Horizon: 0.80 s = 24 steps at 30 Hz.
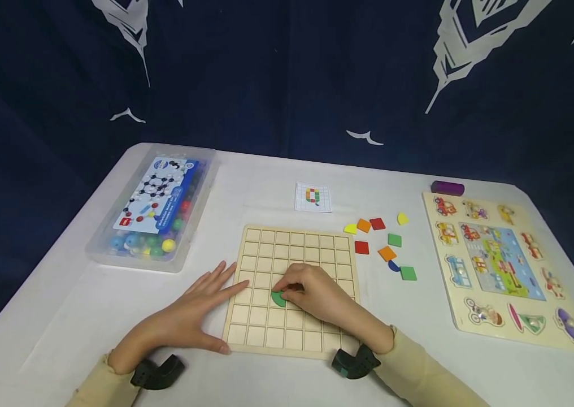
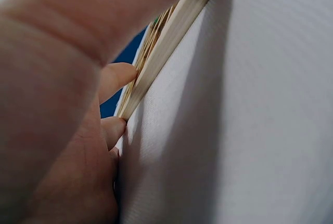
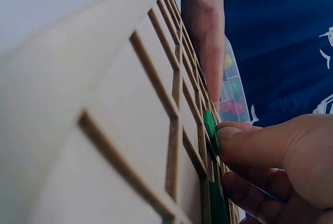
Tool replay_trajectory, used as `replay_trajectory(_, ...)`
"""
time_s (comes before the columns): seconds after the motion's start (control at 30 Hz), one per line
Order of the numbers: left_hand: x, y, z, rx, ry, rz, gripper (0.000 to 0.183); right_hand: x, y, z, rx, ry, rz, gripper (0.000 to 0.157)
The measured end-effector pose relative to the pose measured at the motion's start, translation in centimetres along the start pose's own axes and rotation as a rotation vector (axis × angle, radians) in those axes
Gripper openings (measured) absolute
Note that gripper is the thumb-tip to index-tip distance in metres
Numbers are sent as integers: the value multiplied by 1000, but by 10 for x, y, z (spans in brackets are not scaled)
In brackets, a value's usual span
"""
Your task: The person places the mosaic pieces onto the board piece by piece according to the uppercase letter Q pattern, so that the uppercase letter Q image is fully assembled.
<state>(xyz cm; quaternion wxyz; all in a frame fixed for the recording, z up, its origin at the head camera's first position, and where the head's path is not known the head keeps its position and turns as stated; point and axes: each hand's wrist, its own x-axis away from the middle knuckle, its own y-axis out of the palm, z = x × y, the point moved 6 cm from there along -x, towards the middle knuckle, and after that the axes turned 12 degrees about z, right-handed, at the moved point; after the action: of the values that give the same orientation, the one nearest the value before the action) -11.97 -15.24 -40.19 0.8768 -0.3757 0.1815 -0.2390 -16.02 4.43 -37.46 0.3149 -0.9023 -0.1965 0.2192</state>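
Observation:
A wooden grid board (image 1: 277, 337) lies flat on the table. My right hand (image 1: 312, 289) is over its middle, pinching a green quarter-round tile (image 1: 279, 299) between thumb and fingers, low at the cells. In the right wrist view a second green tile (image 3: 218, 206) sits among the ribs under the hand, which hides it from the head view. My left hand (image 1: 185, 316) is spread at the board's left side, with thumb and fingertips against its edge. The left wrist view shows those fingers (image 2: 117, 78) along the wooden rim.
Right of the board lie loose tiles in red, orange, yellow, green and blue, such as a green square (image 1: 408, 273). A pattern card (image 1: 313, 197) is behind the board. A clear case (image 1: 149, 206) of coloured balls stands left; a picture puzzle (image 1: 511, 271) and purple cylinder (image 1: 447, 188) are right.

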Motion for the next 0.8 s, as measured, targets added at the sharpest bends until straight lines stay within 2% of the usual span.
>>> replay_trajectory(0.27, 0, 0, 2, 3, 18, 15, 106, 2, -6, -5, 110, -41, 16, 12)
replay_trajectory(0.47, 2, 7, 3, 13, 26, 9, 105, 15, -18, 7, -11, 22, -17, 14)
replay_trajectory(0.6, 1, 3, 0, -15, 19, 24, 106, 23, -43, 25, -81, 87, 27, 17)
replay_trajectory(0.8, 1, 2, -1, -16, 33, 32, 105, 51, -99, 59, -36, 236, 195, 21)
